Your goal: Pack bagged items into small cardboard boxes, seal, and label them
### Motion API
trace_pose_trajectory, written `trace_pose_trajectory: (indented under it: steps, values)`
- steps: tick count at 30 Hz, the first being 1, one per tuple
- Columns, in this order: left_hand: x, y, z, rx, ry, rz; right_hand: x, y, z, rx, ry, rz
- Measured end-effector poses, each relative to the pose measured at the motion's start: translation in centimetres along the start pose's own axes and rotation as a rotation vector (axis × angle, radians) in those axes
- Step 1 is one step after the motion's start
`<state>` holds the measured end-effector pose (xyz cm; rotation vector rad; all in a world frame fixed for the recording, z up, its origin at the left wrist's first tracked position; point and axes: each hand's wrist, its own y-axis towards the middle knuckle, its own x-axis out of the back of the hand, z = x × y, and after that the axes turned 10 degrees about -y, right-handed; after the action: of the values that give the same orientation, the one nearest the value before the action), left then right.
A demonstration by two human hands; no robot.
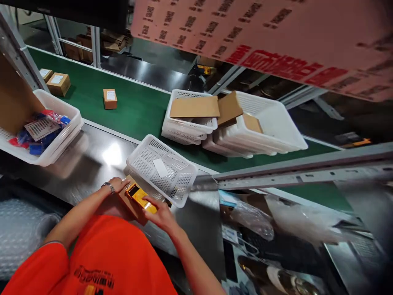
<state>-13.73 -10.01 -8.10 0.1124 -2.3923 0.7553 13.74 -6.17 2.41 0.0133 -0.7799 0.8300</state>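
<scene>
Left hand (115, 185), wearing a metal wristband (108, 188), lies with its fingers close together on a brown cardboard piece (132, 201); whether it grips cannot be told. Right hand (159, 214), narrowly curved, holds the yellow packet (140, 198) lying on that cardboard at the edge of the steel table (92, 164). A tilted white basket (162, 170) with a white slip (160, 167) inside stands just beyond the hands. To the left, a white basket (46, 137) holds blue and red packets (38, 137). Further off, stacked white baskets (233, 127) carrying cardboard sheets (194, 107) rest on a green conveyor belt (138, 110), with small cardboard boxes (109, 98) nearby. Bubble wrap (21, 233) lies at lower left
</scene>
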Motion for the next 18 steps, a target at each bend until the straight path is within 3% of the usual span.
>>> trace_pose_trajectory:
  steps: [3, 7, 9, 11, 15, 18]
  values:
    - [1.1, -0.2, -0.2, 0.039, 0.100, 0.064, 1.8, -3.2, -1.6, -0.031, -0.059, 0.026]
    - [1.9, -0.3, -0.8, 0.063, 0.181, 0.092, 5.3, -10.1, -5.9, -0.133, -0.144, 0.086]
    - [2.2, -0.4, -1.1, 0.064, 0.204, 0.099, 6.1, -11.9, -7.3, -0.164, -0.203, 0.134]
    - [2.4, -0.5, -1.3, 0.066, 0.221, 0.099, 5.6, -11.4, -7.4, -0.167, -0.260, 0.167]
    - [2.9, -0.6, -1.7, 0.058, 0.252, 0.082, 2.5, -6.6, -5.8, -0.157, -0.411, 0.195]
    - [3.1, -0.8, -1.6, 0.008, 0.280, 0.056, 0.8, -5.3, -5.8, -0.221, -0.473, 0.112]
